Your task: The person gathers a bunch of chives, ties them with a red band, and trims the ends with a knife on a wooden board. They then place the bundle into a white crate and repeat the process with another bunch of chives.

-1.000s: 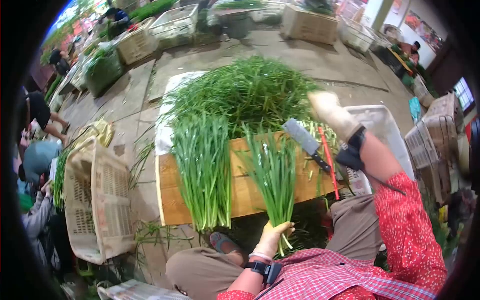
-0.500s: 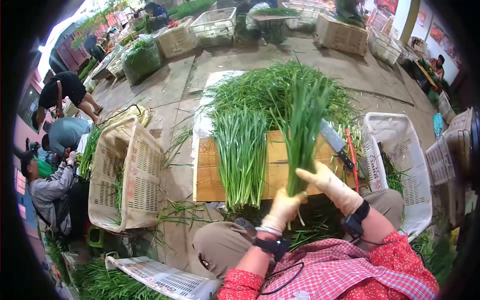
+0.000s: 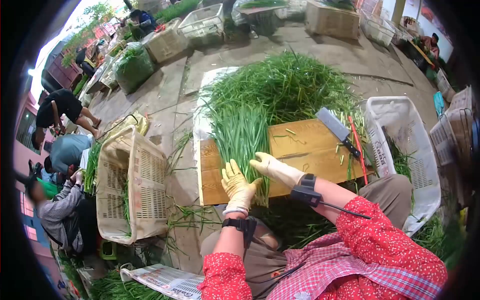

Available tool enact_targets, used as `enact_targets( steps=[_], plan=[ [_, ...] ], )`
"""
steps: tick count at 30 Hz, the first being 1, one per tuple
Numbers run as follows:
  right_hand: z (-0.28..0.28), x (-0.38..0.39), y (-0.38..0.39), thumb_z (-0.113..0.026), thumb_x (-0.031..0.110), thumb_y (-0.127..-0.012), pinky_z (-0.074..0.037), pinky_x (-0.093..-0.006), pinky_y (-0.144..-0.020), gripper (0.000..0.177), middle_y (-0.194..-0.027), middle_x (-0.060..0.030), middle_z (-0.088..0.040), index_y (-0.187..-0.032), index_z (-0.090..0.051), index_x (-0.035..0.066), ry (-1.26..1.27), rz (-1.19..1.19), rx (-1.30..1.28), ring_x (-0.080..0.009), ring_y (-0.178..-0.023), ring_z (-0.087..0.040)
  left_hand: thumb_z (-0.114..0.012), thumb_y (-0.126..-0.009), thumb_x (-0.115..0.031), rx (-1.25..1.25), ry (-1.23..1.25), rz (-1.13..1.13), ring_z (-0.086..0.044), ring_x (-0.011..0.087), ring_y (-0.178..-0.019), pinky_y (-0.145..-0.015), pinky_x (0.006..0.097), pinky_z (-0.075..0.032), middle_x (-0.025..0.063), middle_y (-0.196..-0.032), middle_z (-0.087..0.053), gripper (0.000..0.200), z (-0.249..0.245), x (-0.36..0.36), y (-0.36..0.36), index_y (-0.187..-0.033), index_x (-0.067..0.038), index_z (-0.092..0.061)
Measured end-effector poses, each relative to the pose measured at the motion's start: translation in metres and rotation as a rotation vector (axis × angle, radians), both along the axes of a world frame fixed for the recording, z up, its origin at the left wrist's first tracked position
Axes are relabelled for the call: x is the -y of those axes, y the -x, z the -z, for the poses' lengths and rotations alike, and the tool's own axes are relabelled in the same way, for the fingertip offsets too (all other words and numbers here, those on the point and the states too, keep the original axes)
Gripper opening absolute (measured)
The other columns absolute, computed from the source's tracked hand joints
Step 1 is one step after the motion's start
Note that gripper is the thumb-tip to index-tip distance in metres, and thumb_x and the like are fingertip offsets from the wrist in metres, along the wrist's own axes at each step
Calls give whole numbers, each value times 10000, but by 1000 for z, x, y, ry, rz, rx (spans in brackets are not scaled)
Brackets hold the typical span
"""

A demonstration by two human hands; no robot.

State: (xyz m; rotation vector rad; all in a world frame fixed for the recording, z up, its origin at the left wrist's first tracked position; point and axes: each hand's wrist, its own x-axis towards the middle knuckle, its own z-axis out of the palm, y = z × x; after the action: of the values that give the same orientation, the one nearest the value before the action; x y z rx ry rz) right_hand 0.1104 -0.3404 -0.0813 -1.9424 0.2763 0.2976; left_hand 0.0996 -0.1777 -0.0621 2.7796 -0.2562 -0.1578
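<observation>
A bundle of garlic chives point(image 3: 242, 132) lies on the wooden board point(image 3: 310, 145), stems toward me and leaves running into a loose green heap point(image 3: 285, 90) behind. My left hand point(image 3: 237, 186), in a pale yellowish glove, rests on the stem end with its fingers spread. From the right side, my gloved right hand point(image 3: 275, 169) touches the same bundle, fingers extended and slightly apart. Right of the hands, a cleaver point(image 3: 337, 130) with a black handle lies on the board. Beside it is a thin red rod point(image 3: 357, 147). Small cut stem pieces are scattered near the blade.
White plastic crates stand on both sides, a left crate point(image 3: 132, 185) and a right crate point(image 3: 405, 145), each with some greens inside. A white crate point(image 3: 162, 282) sits at lower left. Several people work at left and at the back. A filled green sack point(image 3: 135, 67) stands farther off.
The bunch held upright in both hands is now down on the bundle on the board. Both hands have moved left and forward onto it, their fingers opened. The view has shifted slightly.
</observation>
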Motion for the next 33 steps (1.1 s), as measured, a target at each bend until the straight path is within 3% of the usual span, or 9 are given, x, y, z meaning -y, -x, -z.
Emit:
enact_targets(
  steps=[3,6,8,11,14,17,18,22,33],
  plan=[
    [-27,8,15,-582,433,-925,-496,-442,-946,599,-1207,-259,-650,-1323,-550,-13,-165,69,-14,-383,-1120,-632,-836,-668,-539,-63,-41,25,-207,411,-1464,-1203,466,-201,193,-1611,-200,1268,18,-2,-2,-1579,-59,-95],
    [-11,37,41,-596,375,-912,-524,-461,-847,475,-1086,-233,-686,-1226,-607,19,383,6,333,-400,-977,-664,-830,-662,-554,-84,-35,34,-197,418,-1467,-1201,467,-210,188,-1621,-182,1283,22,-1,-5,-1583,-61,-84],
    [9,45,75,-596,323,-906,-530,-470,-832,377,-1067,-209,-687,-1139,-645,30,419,-57,195,-409,-962,-655,-833,-654,-554,-106,-32,23,-196,417,-1468,-1200,468,-214,186,-1621,-185,1289,16,1,-5,-1583,-62,-88],
    [46,32,149,-600,276,-901,-534,-457,-794,297,-1023,-182,-696,-1088,-663,55,354,-691,188,-389,-965,-659,-842,-661,-485,-94,5,20,-208,421,-1468,-1191,492,-232,188,-1615,-201,1235,9,2,-3,-1578,-70,-126],
    [-11,15,179,-579,201,-903,-540,-438,-747,230,-1047,-123,-703,-1078,-661,75,193,-1355,-332,-319,-987,-664,-839,-659,-498,-110,45,29,-204,421,-1468,-1194,484,-229,181,-1616,-204,1229,7,-2,-2,-1579,-81,-138],
    [-22,11,166,-568,217,-905,-540,-433,-765,233,-1066,-109,-703,-1067,-670,85,555,-1114,-220,-305,-998,-662,-827,-669,-527,-128,162,14,-204,427,-1465,-1198,475,-223,180,-1616,-205,1191,10,-8,-5,-1571,-84,-189],
    [13,25,158,-572,275,-901,-542,-448,-770,255,-1005,-131,-711,-1043,-677,90,511,-1046,58,-341,-937,-675,-822,-674,-539,-134,210,4,-206,429,-1463,-1199,472,-221,181,-1616,-205,1174,11,-9,-7,-1568,-83,-212],
    [-22,38,103,-537,380,-954,-532,-478,-820,353,-975,-197,-707,-1035,-690,73,389,-228,160,-405,-922,-663,-775,-792,-491,47,593,-156,-278,391,-1443,-1180,455,-257,220,-1561,-289,938,20,-15,-24,-1496,-25,-364],
    [5,-4,14,-544,570,-910,-512,-468,-894,627,-1083,-267,-679,-1169,-606,3,156,37,-196,-417,-1057,-644,-671,-830,-651,-223,550,-287,-143,382,-1506,-1218,413,-147,280,-1607,-154,1133,54,-15,-30,-1561,20,-124]
  ],
)
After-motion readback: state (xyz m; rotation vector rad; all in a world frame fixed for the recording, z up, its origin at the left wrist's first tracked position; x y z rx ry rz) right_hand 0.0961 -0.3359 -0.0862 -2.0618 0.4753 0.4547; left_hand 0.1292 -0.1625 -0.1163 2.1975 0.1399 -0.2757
